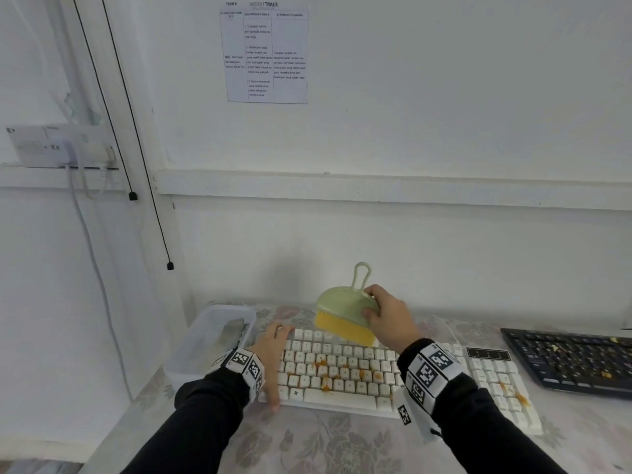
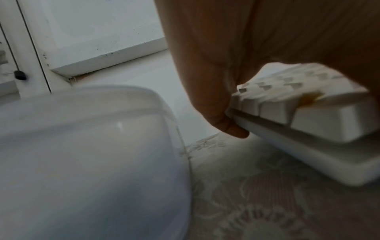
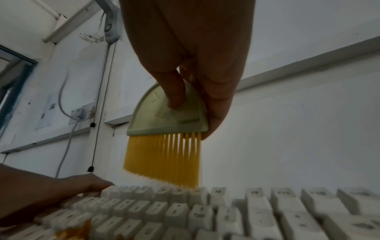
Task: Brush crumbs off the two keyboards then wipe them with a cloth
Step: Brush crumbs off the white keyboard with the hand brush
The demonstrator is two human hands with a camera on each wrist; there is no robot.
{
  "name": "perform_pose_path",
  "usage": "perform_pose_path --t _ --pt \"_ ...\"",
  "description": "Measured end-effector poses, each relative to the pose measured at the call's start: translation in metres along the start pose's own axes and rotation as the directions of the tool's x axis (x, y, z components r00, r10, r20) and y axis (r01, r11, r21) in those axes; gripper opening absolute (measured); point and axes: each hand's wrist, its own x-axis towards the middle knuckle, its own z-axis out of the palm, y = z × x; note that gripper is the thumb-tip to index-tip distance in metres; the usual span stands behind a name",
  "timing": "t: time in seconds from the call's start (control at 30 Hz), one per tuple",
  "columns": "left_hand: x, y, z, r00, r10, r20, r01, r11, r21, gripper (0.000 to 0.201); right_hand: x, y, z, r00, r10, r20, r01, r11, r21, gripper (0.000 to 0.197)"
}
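Head view is showing the right hand [image 1: 388, 319] gripping the green brush [image 1: 345, 311], bristles pointing down over the far key row of the white keyboard [image 1: 342, 371]. Orange crumbs [image 1: 328, 371] are lying nearer the person than the bristles, so the stroke probably needs to travel toward the body or sideways. The keyboard's long axis is running left to right on the counter [image 1: 325, 443]. The left hand [image 1: 272, 357] is holding the keyboard's left end, thumb at its front edge. A clear bin [image 1: 191, 350] is sitting just beside that end; the black keyboard [image 1: 574, 360] is lying to the right.

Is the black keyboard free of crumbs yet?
No, pale crumbs lie scattered over the black keyboard at the table's right.
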Motion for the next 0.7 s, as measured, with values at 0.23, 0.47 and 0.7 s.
perform_pose_path --t 0.23,0.47,0.7 --pt "-0.001 0.001 0.003 0.999 0.007 -0.053 -0.008 1.0 -0.018 0.14 0.0 -0.002 0.016 0.991 -0.118 0.065 0.123 0.989 -0.079 0.018" --pt "0.0 -0.001 0.003 0.999 0.014 -0.045 -0.015 0.999 -0.03 0.14 -0.013 0.028 -0.015 0.999 -0.049 0.02 0.052 0.964 -0.262 0.037" --pt "0.001 -0.005 0.006 0.998 0.036 -0.058 -0.04 0.997 -0.064 0.143 -0.012 0.012 -0.011 0.993 -0.106 -0.045 0.096 0.977 -0.188 0.029"
